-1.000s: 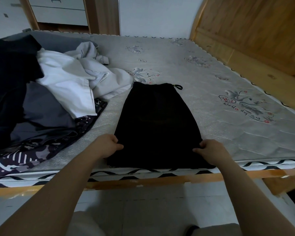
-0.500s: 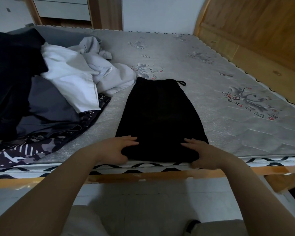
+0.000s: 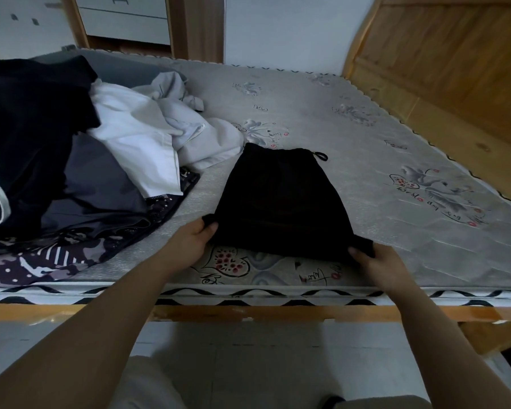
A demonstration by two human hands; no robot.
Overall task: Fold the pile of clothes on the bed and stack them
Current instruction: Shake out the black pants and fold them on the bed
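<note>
A black garment (image 3: 278,202) lies on the grey mattress (image 3: 366,149), its near edge lifted off the bed and doubled back. My left hand (image 3: 194,237) pinches the near left corner. My right hand (image 3: 373,262) pinches the near right corner. A small black loop sticks out at the garment's far right corner. To the left sits the unfolded pile (image 3: 71,160): black, dark grey, white, pale grey and patterned pieces heaped together.
The wooden headboard (image 3: 455,69) runs along the right side. The bed's wooden rail (image 3: 278,312) crosses in front of me, with tiled floor below. A white drawer unit (image 3: 124,19) stands beyond the far edge.
Both hands closed on the black garment's near corners and lifted its near edge away from the bed's edge, uncovering the flower print on the mattress.
</note>
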